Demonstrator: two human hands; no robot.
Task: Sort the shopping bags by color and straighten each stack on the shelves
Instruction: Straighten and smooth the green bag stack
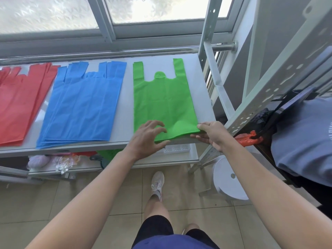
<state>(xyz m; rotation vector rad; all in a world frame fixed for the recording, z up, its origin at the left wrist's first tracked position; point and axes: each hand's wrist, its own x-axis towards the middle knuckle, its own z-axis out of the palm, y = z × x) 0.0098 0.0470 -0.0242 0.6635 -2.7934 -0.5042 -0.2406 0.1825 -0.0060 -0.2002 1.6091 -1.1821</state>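
green bag stack (161,97) at the right end of the shelf (201,83), long axis pointing to the window (161,9); right hand (210,134) pinches its near right corner, left hand (147,139) spread over its near edge.

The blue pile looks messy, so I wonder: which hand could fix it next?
Probably the left hand: it is nearer the blue bags, fingers spread and holding nothing. The right hand is farther away, pinching the near corner of the green bags.
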